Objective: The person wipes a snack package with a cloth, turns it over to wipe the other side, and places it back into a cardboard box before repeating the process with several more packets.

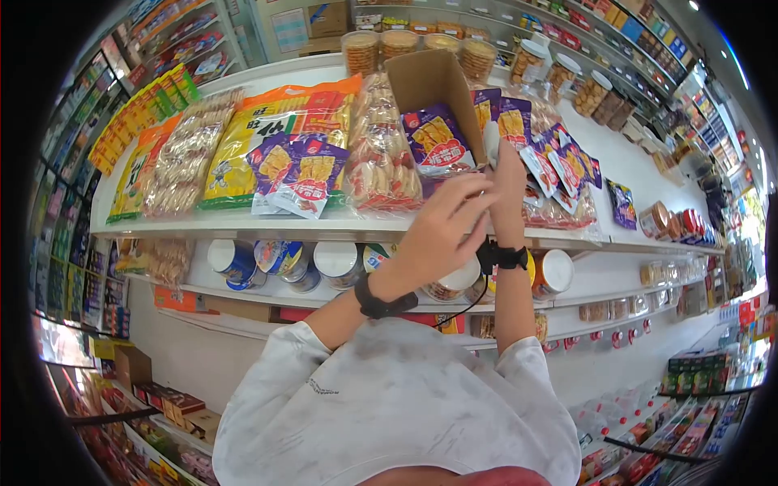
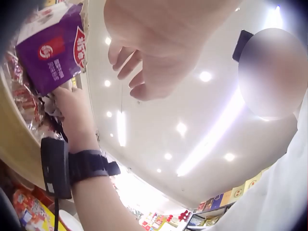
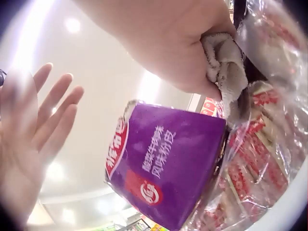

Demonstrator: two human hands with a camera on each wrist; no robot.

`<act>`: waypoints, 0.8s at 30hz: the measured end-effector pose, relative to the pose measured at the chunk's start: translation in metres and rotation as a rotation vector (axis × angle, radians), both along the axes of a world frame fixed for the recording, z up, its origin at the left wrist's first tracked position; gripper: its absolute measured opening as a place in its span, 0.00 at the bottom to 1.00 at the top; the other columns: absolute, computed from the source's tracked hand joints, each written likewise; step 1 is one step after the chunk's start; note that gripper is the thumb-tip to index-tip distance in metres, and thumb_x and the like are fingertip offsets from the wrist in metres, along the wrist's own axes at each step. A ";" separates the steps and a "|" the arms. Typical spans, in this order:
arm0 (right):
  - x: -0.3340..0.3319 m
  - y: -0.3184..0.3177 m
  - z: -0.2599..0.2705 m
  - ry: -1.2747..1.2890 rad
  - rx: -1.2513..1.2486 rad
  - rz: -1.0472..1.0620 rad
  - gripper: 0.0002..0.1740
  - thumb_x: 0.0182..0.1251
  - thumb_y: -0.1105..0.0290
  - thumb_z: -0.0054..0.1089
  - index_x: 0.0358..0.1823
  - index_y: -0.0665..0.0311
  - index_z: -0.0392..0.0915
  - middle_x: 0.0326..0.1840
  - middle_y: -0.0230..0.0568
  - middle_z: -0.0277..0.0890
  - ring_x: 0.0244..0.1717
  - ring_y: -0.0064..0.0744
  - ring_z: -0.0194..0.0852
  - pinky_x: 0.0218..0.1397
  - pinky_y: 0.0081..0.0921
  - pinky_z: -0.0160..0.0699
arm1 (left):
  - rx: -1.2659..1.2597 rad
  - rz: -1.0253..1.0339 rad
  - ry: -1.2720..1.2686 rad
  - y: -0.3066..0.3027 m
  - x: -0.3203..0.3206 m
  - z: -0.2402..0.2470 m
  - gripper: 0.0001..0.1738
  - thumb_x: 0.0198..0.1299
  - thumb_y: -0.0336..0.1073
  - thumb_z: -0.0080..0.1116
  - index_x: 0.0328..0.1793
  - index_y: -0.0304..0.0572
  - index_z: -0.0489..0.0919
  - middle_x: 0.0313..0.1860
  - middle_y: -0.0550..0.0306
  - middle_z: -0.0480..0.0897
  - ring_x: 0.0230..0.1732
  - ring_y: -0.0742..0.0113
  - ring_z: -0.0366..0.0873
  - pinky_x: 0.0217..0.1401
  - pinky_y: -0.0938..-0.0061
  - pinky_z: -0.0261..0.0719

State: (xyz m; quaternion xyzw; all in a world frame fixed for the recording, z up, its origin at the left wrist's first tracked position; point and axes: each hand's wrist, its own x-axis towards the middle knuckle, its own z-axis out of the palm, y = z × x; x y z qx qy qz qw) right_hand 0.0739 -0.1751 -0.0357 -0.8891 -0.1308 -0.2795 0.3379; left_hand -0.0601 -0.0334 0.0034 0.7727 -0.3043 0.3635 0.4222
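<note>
My right hand [image 1: 508, 190] grips a crumpled grey cloth [image 3: 226, 72] beside the display box. In the head view a pale end of the cloth [image 1: 492, 142] pokes up past the fingers. My left hand [image 1: 450, 223] is held up in front of the box, fingers spread and nothing in them. The cardboard display box [image 1: 429, 77] stands with its brown inside showing and a purple snack packet [image 1: 438, 139] in it. Its purple printed outside [image 3: 178, 159] faces the right wrist camera. Clear bags of wrapped snacks [image 3: 260, 159] lie right by the box.
Purple snack packets [image 1: 300, 174] lie left of the box, and more packets [image 1: 559, 166] lie to its right. A large yellow snack bag [image 1: 279, 134] stands farther left. Jars of biscuits [image 1: 397, 50] line the back. Tubs [image 1: 336, 261] fill the shelf below the counter edge [image 1: 324, 225].
</note>
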 end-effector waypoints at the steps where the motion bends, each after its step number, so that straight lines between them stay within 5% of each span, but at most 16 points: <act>1: -0.001 0.002 -0.004 -0.016 -0.009 0.049 0.15 0.63 0.70 0.64 0.47 0.69 0.75 0.44 0.57 0.79 0.46 0.62 0.78 0.46 0.47 0.76 | -0.021 0.036 -0.024 0.006 0.006 0.000 0.20 0.55 0.20 0.61 0.56 0.36 0.79 0.58 0.48 0.77 0.61 0.48 0.75 0.63 0.60 0.75; 6: 0.001 0.006 -0.008 0.026 0.006 0.156 0.22 0.63 0.74 0.62 0.58 0.70 0.72 0.47 0.57 0.76 0.49 0.60 0.76 0.52 0.44 0.75 | -0.058 0.172 -0.086 0.021 0.030 0.012 0.16 0.55 0.19 0.60 0.51 0.35 0.80 0.50 0.48 0.79 0.53 0.48 0.78 0.56 0.61 0.77; 13: -0.024 0.005 0.010 -0.274 0.223 -0.077 0.28 0.69 0.74 0.59 0.68 0.72 0.64 0.60 0.58 0.67 0.60 0.55 0.68 0.66 0.42 0.65 | 0.246 0.283 0.203 0.063 0.065 0.013 0.13 0.61 0.27 0.58 0.53 0.33 0.79 0.50 0.45 0.78 0.55 0.47 0.77 0.57 0.61 0.77; 17: -0.053 -0.009 0.014 -0.375 0.368 -0.126 0.24 0.75 0.68 0.57 0.65 0.74 0.65 0.60 0.52 0.69 0.61 0.44 0.68 0.68 0.36 0.62 | 0.470 0.240 0.335 0.066 0.078 0.028 0.17 0.60 0.31 0.61 0.54 0.32 0.78 0.51 0.45 0.77 0.55 0.46 0.77 0.58 0.61 0.77; 24: -0.087 -0.045 0.004 -0.307 0.613 -0.331 0.29 0.76 0.67 0.54 0.71 0.75 0.58 0.70 0.57 0.62 0.71 0.47 0.62 0.74 0.38 0.57 | 0.682 0.296 0.382 0.071 0.102 0.022 0.33 0.50 0.33 0.68 0.63 0.29 0.72 0.58 0.40 0.76 0.61 0.47 0.76 0.58 0.60 0.81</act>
